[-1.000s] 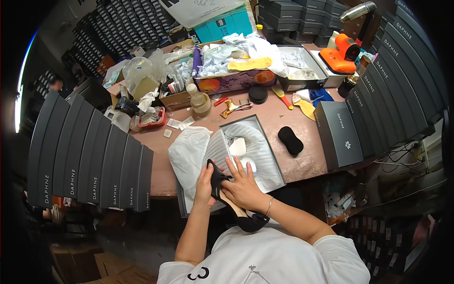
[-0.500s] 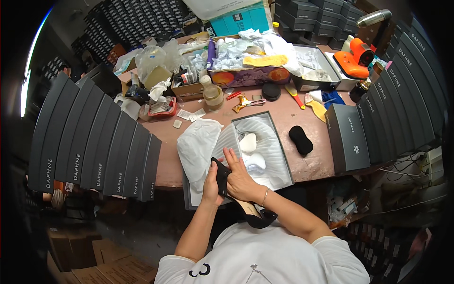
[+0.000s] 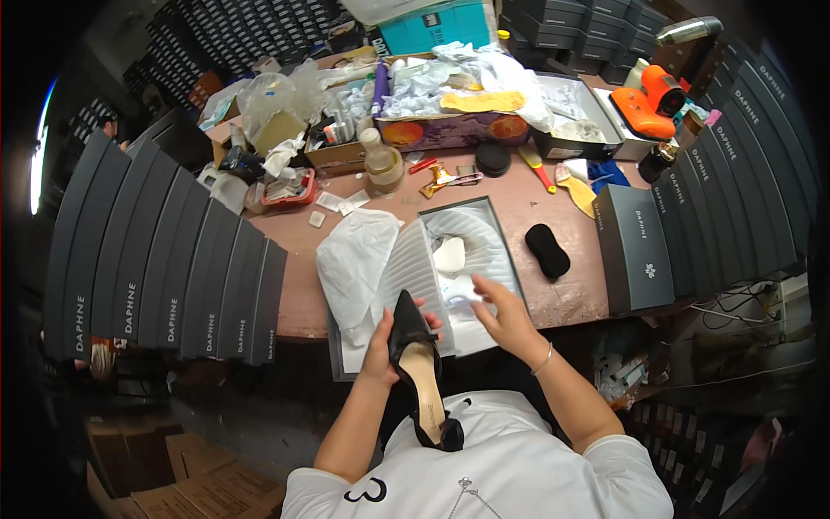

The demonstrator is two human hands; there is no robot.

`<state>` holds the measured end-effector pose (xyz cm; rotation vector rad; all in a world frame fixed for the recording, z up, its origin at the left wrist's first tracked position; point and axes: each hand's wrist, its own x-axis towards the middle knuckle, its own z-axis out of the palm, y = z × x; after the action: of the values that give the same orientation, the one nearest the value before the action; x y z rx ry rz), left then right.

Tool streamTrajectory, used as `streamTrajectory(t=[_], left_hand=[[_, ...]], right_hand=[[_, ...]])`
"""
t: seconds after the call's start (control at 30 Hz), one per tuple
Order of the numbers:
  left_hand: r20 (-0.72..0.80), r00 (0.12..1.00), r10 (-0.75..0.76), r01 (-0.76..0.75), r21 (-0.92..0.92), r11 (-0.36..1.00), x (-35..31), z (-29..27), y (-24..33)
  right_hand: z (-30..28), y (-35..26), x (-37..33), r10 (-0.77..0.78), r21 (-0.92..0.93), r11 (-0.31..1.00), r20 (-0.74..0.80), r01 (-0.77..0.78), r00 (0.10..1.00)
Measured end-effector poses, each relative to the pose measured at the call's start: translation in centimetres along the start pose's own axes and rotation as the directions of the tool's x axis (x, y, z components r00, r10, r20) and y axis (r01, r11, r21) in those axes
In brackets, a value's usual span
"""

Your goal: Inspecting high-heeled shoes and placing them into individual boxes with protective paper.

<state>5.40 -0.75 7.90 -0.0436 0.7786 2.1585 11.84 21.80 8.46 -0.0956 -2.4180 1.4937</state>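
A black pointed-toe shoe [image 3: 423,381] with a beige insole is in my left hand [image 3: 383,344], whose fingers wrap round its front part. The toe points away from me and the heel end lies near my shirt. My right hand [image 3: 507,322] is off the shoe, fingers apart and holding nothing, over the right side of the open shoebox [image 3: 508,277]. White tissue paper [image 3: 356,268] spreads over the box's left side. Inside the box lie pleated wrapping and white pieces [image 3: 450,256].
A black sponge-shaped pad [image 3: 548,251] lies right of the box. Stacked dark shoeboxes flank me, left [image 3: 138,259] and right [image 3: 635,251]. Farther back are a glass bottle [image 3: 382,164], a round black tin [image 3: 493,160], a yellow-red brush [image 3: 538,169] and a carton of crumpled paper [image 3: 415,131].
My right hand has let go of the shoe and moved right, its fingers spreading. In my left hand the shoe has turned so its insole faces up.
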Motion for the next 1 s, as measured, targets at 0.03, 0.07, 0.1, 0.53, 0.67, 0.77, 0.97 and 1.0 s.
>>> streamTrajectory(t=[0.03,0.07,0.1,0.53,0.67,0.77,0.97,1.0], left_hand=[[0.025,0.999,-0.031,0.032,-0.019,0.999,-0.6,0.2,-0.8],[0.042,0.997,-0.063,0.064,-0.039,0.997,-1.7,0.6,-1.8],[-0.012,0.998,-0.068,0.068,-0.052,0.996,-2.8,1.2,-2.7],[-0.266,0.964,0.025,-0.084,-0.214,0.973,-1.0,1.1,1.6],[-0.335,0.922,0.193,-0.189,0.045,0.981,-0.7,3.9,-1.0],[-0.381,0.895,0.232,-0.194,0.135,0.972,-1.1,4.7,-3.0],[-0.393,0.908,0.149,-0.110,0.120,0.987,-2.5,3.6,-3.0],[-0.391,0.907,0.158,-0.119,0.121,0.985,-2.1,0.8,-4.1]], right_hand=[[-0.2,1.1,1.7,-0.018,-0.062,0.998,-0.031,0.016,0.999],[-0.7,1.6,3.5,-0.004,-0.116,0.993,0.011,0.005,1.000],[-0.9,1.9,5.5,0.111,-0.203,0.975,0.122,-0.085,0.986],[2.2,0.0,6.1,-0.095,-0.013,0.995,0.242,0.101,0.966],[7.1,-3.9,1.3,-0.310,-0.024,0.943,0.294,0.331,0.904],[9.5,-3.7,2.8,-0.091,-0.198,0.954,0.522,0.224,0.848],[8.3,-4.1,-0.7,-0.144,0.085,0.989,0.366,0.121,0.920],[6.7,-4.8,-0.8,-0.036,0.125,0.992,0.442,-0.022,0.896]])
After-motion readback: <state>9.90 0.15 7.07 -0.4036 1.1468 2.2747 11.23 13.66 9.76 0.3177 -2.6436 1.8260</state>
